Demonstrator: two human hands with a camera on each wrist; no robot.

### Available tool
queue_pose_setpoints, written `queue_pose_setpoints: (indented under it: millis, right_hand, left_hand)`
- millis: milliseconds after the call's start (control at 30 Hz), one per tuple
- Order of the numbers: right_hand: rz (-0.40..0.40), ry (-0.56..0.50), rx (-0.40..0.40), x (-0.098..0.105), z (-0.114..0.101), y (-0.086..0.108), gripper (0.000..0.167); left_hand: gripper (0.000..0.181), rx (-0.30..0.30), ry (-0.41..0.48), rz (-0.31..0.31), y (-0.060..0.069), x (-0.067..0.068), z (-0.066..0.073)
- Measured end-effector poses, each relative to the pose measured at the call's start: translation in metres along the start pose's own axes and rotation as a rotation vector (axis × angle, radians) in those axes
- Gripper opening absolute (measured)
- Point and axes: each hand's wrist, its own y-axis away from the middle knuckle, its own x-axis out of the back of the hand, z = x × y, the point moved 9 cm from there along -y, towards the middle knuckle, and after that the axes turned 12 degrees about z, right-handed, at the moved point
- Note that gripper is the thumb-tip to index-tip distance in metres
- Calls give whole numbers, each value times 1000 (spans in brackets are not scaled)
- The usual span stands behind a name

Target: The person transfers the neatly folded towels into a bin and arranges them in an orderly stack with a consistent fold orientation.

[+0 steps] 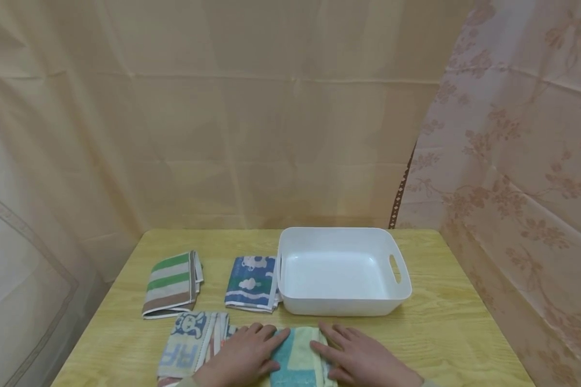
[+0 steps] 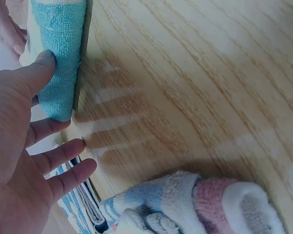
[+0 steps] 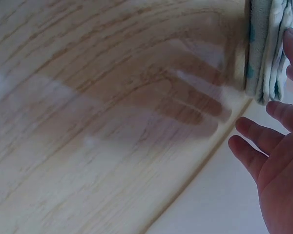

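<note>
A folded teal and yellow towel (image 1: 295, 357) lies at the near middle of the table. My left hand (image 1: 244, 352) touches its left side, fingers spread, with the thumb against the teal terry cloth (image 2: 63, 63) in the left wrist view. At the opposite side rests my right hand (image 1: 360, 355), its fingers extended over the edge. Stacked folds of the towel (image 3: 261, 53) show beside the right hand (image 3: 283, 161) in the right wrist view. Partly behind the left forearm is a towel with a bear print (image 1: 186, 344), its near end cut off by the frame.
Behind the hands stands a white plastic basket (image 1: 339, 308) with handle holes. A folded blue patterned towel (image 1: 249, 285) touches or nearly touches its left side. Farther left lies a green, white and brown striped towel (image 1: 169, 285). Curtains (image 1: 271, 134) hang behind the wooden table (image 1: 460, 322).
</note>
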Motion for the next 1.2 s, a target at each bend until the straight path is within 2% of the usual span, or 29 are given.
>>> queue_pose_setpoints:
  millis: [300,600,833,1000,1200]
  right_hand:
    - [-43,-98,-66,-10,4,1,57]
    - [-48,-119,-101,-13,6,-1,56]
    - [-61,-131,-122,-14,4,-2,57]
    - [-55,-116,-115,-13,2,-2,56]
    - [-40,-108,-103,-10,1,-1,56]
  left_hand:
    - [68,70,73,-21,-3,-1,-4]
    - [71,141,111,-1,-4,-1,-10]
    - [70,260,220,-21,-6,-2,-15]
    - [65,340,337,-24,-10,-7,-19]
    - [61,385,432,-22,-13,-11,-21]
